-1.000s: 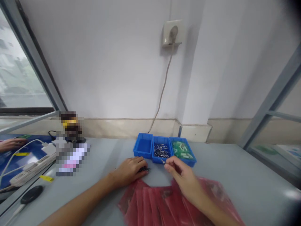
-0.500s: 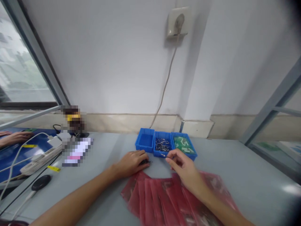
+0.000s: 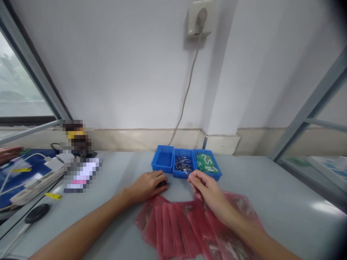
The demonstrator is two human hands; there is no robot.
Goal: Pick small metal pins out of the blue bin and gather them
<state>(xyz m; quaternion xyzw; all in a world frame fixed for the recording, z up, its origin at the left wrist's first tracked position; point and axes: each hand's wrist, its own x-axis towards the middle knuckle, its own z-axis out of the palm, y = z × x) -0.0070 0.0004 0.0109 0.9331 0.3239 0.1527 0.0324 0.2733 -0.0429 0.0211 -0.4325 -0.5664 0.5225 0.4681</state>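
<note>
My left hand [image 3: 149, 185] lies on the table with its fingers curled over a small bunch of dark screws [image 3: 164, 184], their ends poking out by the thumb. With thumb and forefinger pinched, my right hand [image 3: 208, 189] is at the front edge of the middle blue bin [image 3: 180, 176]. A thin, shiny screw end [image 3: 186, 172] shows at those fingertips; the rest of it is hidden. Loose screws [image 3: 184, 163] fill that bin. Several red plastic bags [image 3: 173, 227] are fanned out beneath my right forearm, some with small parts inside.
Left of the screws stands another blue bin [image 3: 162, 168]; the right-hand bin [image 3: 217, 177] holds green-and-white packets [image 3: 207, 163]. A power strip [image 3: 38, 187], cables and a black disc [image 3: 37, 213] lie at left, near a blurred phone-like object [image 3: 82, 175]. Another person's hand [image 3: 11, 154] shows far left.
My right hand's fingertips have come closer to the middle bin's front edge, and less of the screw shows. My left hand stays put. The whole view has shifted slightly.
</note>
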